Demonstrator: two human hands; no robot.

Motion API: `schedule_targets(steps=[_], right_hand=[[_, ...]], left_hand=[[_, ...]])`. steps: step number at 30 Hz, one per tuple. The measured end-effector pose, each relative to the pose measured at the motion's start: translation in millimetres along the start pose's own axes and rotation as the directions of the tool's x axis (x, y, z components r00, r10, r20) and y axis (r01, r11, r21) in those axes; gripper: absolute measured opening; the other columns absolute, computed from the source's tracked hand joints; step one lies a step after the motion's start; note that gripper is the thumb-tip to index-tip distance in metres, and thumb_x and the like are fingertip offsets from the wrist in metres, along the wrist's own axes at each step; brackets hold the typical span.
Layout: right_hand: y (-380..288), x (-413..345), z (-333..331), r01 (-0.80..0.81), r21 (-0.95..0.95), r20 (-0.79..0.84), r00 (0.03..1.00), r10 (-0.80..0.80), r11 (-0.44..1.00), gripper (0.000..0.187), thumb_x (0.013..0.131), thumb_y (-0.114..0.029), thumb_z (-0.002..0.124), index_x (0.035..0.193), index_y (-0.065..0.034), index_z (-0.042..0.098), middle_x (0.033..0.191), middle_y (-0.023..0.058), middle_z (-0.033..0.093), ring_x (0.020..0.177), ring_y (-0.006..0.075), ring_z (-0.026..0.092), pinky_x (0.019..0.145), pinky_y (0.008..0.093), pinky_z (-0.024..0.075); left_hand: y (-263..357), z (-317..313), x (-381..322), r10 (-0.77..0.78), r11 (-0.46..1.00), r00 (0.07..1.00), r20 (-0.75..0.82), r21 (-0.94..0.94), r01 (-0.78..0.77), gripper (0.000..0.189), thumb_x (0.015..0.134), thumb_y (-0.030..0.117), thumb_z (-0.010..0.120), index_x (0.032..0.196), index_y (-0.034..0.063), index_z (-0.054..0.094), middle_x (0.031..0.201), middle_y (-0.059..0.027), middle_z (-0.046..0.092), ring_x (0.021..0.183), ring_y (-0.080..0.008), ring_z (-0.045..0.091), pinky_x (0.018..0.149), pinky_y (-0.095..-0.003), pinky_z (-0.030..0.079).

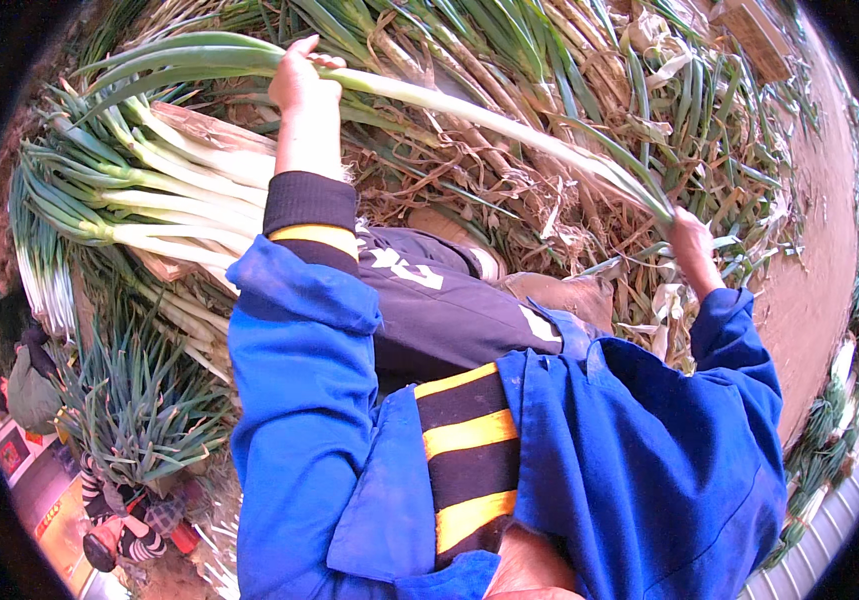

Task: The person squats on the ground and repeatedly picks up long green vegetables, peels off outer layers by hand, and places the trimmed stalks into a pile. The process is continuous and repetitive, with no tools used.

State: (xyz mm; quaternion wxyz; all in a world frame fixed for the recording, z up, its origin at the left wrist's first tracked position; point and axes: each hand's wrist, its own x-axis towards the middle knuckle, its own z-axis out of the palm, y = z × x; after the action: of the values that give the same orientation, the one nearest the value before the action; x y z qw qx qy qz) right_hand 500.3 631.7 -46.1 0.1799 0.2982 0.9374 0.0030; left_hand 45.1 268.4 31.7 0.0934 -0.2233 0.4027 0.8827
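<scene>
A long green onion stretches between my two hands, its green leaves fanning out to the left. My left hand is closed around it where the leaves meet the pale stalk. At the far right, my right hand grips the stalk's other end together with a strip of green outer leaf; the root itself cannot be made out. Below my left hand, a row of clean white-stalked green onions lies over a wooden board, partly hidden by my sleeve.
Unpeeled onions with dry roots lie heaped ahead. Stripped leaves litter the right side beside bare ground. A wooden block lies at upper right. An upright onion bundle and another person are at lower left.
</scene>
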Motion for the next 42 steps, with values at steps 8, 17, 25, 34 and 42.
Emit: schedule_targets(steps=[8,17,25,34,42], right_hand=[[197,-85,41,-0.407,-0.188,-0.071,0.913,0.401,0.894,0.019,0.087,-0.012,0.039,0.094,-0.0072,0.056,0.091,0.0192,0.062,0.086,0.0363,0.061,0.071,0.0459,0.0485],[265,-137,35,-0.77,-0.011,0.193,0.625,0.757,0.638,0.035,0.077,-0.03,0.059,0.101,-0.0049,0.061,0.099,0.0219,0.062,0.099,0.035,0.058,0.081,0.0435,0.0468],[310,-187,83,-0.784,-0.254,0.042,0.576,0.816,0.567,0.036,0.076,-0.026,0.055,0.11,-0.014,0.057,0.11,0.0129,0.06,0.104,0.0343,0.055,0.086,0.0467,0.0431],[14,53,66,0.015,0.415,-0.145,0.988,0.05,0.91,0.031,0.088,-0.029,0.051,0.112,-0.011,0.057,0.101,0.0158,0.059,0.097,0.0329,0.055,0.08,0.0399,0.0454],[-44,156,136,0.315,0.318,-0.13,0.949,-0.288,0.894,0.022,0.084,-0.023,0.059,0.096,-0.0056,0.063,0.081,0.0081,0.064,0.074,0.0214,0.06,0.066,0.0319,0.0472]], left_hand=[[13,-11,24,-0.13,0.991,0.986,0.101,-0.002,0.131,0.02,0.076,-0.003,0.058,0.074,0.008,0.041,0.05,-0.0001,0.038,0.04,-0.0148,0.04,0.044,-0.0298,0.039],[33,-14,28,-0.18,0.978,0.929,0.324,-0.043,0.205,0.028,0.077,0.001,0.057,0.06,0.0119,0.037,0.046,0.0021,0.034,0.038,-0.0124,0.034,0.042,-0.0279,0.035],[75,-25,-1,-0.104,0.989,0.933,0.345,-0.062,0.133,0.017,0.077,0.018,0.064,0.084,0.006,0.054,0.066,-0.0093,0.046,0.065,-0.0263,0.049,0.087,-0.0581,0.039],[87,-21,-4,-0.022,0.988,0.816,0.577,-0.114,0.108,0.026,0.07,0.01,0.068,0.091,0.0016,0.057,0.071,-0.0071,0.041,0.061,-0.0184,0.041,0.061,-0.0336,0.036],[94,-14,-5,0.077,0.981,0.869,0.49,-0.192,0.021,0.03,0.074,-0.004,0.065,0.094,-0.0026,0.042,0.076,-0.0104,0.046,0.068,-0.0196,0.046,0.059,-0.0303,0.042]])
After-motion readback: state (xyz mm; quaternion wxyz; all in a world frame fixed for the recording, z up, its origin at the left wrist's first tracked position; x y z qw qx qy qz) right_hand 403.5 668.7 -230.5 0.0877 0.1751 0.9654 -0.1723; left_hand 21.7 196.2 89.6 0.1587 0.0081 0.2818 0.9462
